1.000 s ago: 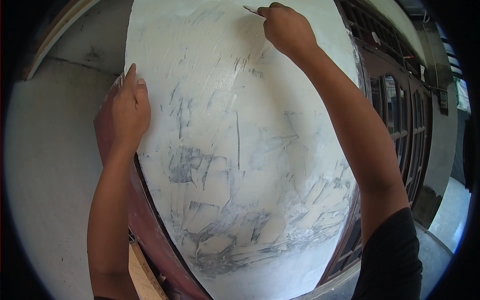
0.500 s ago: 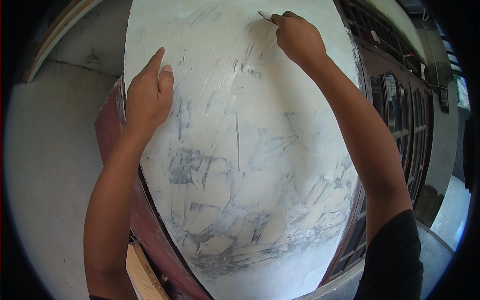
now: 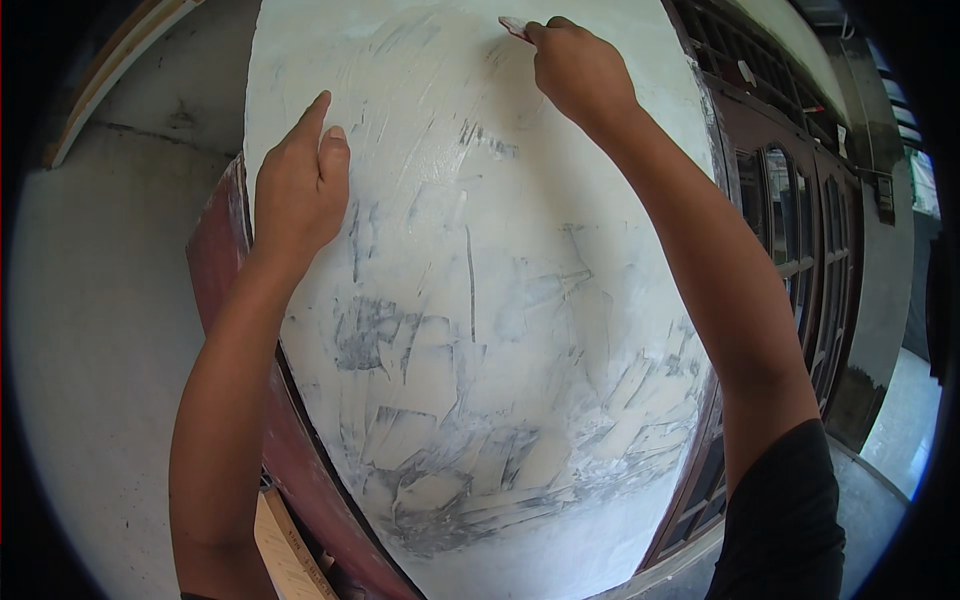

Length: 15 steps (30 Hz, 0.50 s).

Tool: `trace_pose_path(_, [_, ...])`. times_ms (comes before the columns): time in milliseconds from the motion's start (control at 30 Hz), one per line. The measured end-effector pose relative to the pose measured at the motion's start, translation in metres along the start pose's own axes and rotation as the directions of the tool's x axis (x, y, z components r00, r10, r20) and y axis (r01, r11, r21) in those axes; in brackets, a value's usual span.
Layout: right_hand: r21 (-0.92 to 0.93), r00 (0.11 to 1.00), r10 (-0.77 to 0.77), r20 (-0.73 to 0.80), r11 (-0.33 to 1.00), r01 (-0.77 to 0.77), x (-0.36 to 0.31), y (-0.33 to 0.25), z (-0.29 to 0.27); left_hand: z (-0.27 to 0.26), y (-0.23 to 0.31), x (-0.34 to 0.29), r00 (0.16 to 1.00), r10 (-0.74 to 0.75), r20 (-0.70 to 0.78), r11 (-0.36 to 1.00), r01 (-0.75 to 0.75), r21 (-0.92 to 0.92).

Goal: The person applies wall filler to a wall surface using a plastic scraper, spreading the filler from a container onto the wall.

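Scraper [image 3: 514, 28] shifted slightly left near top edge of white panel [image 3: 530, 350], right hand [image 3: 585, 72] gripping it. Left hand [image 3: 302, 190] had fingers stretched, contact unclear. Tilting blade could've gouged wet-looking coat [image 3: 420, 150], imo.

At the lower left of the frame, I see a short line of small dark lettering [image 3: 310, 566] on the narrow side of a tan board or box [image 3: 278, 552]. It slants down and to the right, toward the bottom edge, and I can't read it reliably at this size.
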State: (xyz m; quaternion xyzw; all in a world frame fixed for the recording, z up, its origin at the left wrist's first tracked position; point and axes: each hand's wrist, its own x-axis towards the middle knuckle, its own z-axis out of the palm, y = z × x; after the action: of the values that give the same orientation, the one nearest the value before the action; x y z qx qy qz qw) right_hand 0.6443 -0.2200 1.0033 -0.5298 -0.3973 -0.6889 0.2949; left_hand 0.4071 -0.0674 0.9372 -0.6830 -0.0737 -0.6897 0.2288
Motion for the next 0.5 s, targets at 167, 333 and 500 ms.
trace_pose_path(167, [0.012, 0.940, -0.338, 0.039, 0.941, 0.338, -0.073, -0.064, 0.038, 0.013, -0.008, -0.005, 1.000, 0.018, 0.008, 0.999, -0.017, -0.027])
trace_pose_path(333, [0.274, 0.951, -0.287, 0.114, 0.929, 0.247, -0.098, -0.071, -0.014, 0.005, -0.008, -0.006, 0.998, 0.061, 0.007, 0.998, -0.061, 0.000])
trace_pose_path(500, [0.009, 0.999, 0.004, -0.043, 1.000, -0.003, -0.013, 0.008, 0.003, 0.008, -0.003, -0.004, 0.999, 0.035, 0.009, 0.999, -0.034, -0.017])
